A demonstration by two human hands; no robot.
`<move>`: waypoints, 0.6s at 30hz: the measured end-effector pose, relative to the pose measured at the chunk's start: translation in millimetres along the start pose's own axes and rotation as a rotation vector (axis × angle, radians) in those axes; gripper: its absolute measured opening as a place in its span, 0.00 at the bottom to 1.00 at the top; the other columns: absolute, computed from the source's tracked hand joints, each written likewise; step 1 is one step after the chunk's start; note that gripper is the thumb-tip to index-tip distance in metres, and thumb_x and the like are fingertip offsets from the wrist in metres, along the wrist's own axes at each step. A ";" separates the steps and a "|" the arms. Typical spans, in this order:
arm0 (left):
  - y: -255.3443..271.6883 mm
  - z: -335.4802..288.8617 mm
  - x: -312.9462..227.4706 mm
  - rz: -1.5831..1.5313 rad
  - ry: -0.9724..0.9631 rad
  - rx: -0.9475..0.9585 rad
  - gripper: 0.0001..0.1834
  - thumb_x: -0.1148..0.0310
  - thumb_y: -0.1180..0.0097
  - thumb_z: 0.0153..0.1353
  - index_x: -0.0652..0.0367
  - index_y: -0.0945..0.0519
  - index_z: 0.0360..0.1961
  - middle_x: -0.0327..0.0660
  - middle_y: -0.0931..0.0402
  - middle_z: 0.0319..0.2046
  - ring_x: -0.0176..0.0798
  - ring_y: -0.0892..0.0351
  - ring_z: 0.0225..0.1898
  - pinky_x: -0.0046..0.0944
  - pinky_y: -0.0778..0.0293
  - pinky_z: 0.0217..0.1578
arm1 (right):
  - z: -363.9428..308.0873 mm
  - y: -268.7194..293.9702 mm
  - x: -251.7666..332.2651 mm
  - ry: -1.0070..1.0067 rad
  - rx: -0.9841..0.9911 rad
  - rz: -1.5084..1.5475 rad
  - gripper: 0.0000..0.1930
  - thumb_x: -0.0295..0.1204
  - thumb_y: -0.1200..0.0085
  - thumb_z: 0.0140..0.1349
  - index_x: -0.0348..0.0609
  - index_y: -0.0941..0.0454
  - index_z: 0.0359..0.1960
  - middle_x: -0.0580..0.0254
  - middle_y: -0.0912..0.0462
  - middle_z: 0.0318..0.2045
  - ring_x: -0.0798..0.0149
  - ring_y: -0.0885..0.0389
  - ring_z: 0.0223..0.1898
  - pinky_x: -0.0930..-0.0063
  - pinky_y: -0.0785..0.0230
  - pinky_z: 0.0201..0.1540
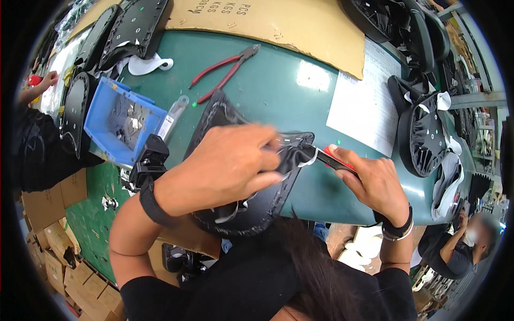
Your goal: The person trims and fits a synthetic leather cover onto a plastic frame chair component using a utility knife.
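Note:
A black padded panel (pixel 250 209), its dark cover gathered along the edges, lies at the near edge of the green table in front of me. My left hand (pixel 235 163) is over it, fingers bent and smeared by motion; whether they pinch the cover cannot be made out. My right hand (pixel 369 179) is closed around a red and black utility knife (pixel 339 162). Its tip points left at the loose corner of the black cover (pixel 297 152), where a white edge shows. The left hand hides the middle of the panel.
Red-handled pliers (pixel 227 74) and a blue bin (pixel 124 120) of small metal pieces lie on the green table (pixel 289 85). Cardboard (pixel 267 24) and a paper sheet (pixel 367 101) lie beyond. Black padded panels (pixel 423 134) stand right and left. Co-workers are at both sides.

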State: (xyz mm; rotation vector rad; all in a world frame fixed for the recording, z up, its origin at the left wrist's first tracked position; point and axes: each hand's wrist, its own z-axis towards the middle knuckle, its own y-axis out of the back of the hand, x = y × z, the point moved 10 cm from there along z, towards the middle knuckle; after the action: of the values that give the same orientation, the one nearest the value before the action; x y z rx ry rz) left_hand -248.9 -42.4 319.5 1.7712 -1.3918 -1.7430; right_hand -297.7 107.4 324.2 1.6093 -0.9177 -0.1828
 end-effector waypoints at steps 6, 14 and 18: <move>12.7 35.5 14.2 -0.854 -0.297 -0.136 0.13 0.65 0.50 0.69 0.63 0.24 0.29 0.45 0.20 0.41 0.41 0.22 0.42 0.37 0.28 0.45 | 14.7 -7.5 -1.5 -0.025 -0.043 0.099 0.22 0.37 0.46 0.63 0.57 0.30 0.60 0.56 0.19 0.23 0.48 0.22 0.22 0.57 0.35 0.23; 44.0 31.2 53.8 -1.272 -0.192 -0.560 0.17 0.62 0.58 0.73 0.61 0.31 0.28 0.40 0.29 0.23 0.32 0.32 0.22 0.29 0.36 0.25 | -5.1 -30.4 21.0 -0.234 -0.240 0.221 0.29 0.30 0.41 0.60 0.46 0.34 0.64 0.54 0.24 0.19 0.48 0.26 0.16 0.55 0.37 0.20; 70.0 2.4 84.6 -1.567 -0.260 -1.025 0.16 0.63 0.62 0.74 0.56 0.38 0.26 0.37 0.39 0.18 0.31 0.38 0.17 0.29 0.42 0.17 | -4.2 -33.4 27.7 -0.230 -0.255 0.235 0.29 0.31 0.41 0.60 0.46 0.34 0.64 0.54 0.24 0.18 0.48 0.26 0.17 0.56 0.38 0.19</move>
State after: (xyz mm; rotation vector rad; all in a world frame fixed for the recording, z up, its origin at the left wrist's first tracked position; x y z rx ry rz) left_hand -297.2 -140.9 321.5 1.8646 1.2815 -2.4724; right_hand -261.4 91.9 305.6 1.2515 -1.2020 -0.3124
